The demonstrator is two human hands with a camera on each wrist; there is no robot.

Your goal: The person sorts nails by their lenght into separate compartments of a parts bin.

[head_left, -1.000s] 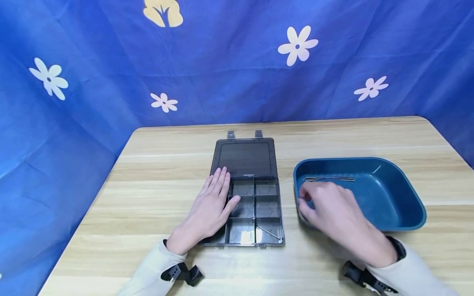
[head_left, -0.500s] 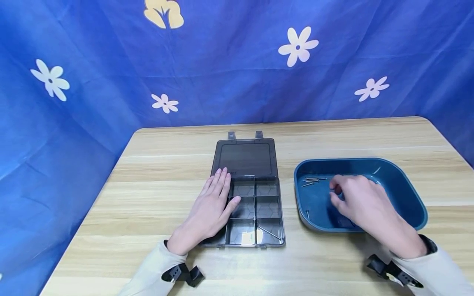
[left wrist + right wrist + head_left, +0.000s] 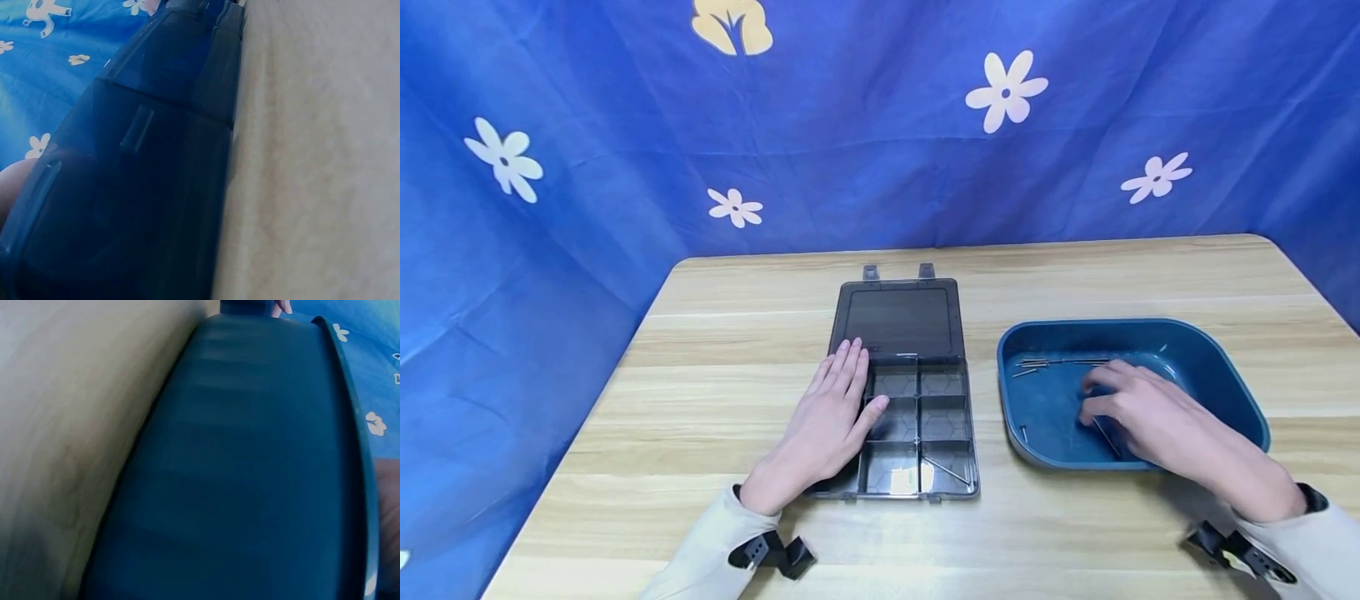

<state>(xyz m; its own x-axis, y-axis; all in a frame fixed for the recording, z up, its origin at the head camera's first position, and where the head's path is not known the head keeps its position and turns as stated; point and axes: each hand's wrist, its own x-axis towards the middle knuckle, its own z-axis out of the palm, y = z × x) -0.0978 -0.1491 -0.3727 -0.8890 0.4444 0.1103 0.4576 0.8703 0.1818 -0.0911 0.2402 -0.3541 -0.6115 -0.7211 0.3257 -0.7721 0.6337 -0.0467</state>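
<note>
My left hand [image 3: 823,425] lies with straight fingers over the left side of a dark translucent compartment box [image 3: 917,398], covering its left compartments. One long thin metal piece, a screw or nail [image 3: 946,470], lies slanted in the near right compartment. Inside the blue plastic bin [image 3: 1251,417], my right hand [image 3: 1150,412] reaches down, thumb and index finger bent and apart. A long thin metal piece [image 3: 1107,438] slants by the thumb; whether they touch is hard to see. The left wrist view shows the box's side [image 3: 162,162]; the right wrist view, the bin's outer wall [image 3: 244,456].
Several thin metal pieces [image 3: 1033,363] lie near the bin's far left, and a short one [image 3: 1024,434] near its left wall. The box's lid [image 3: 898,317] is folded back onto the wooden table [image 3: 737,333]. A blue flowered cloth [image 3: 865,125] hangs behind.
My right hand has moved from the bin's left edge rightward and down into the bin, with thumb and index finger now parted. My left hand and the box have stayed put.
</note>
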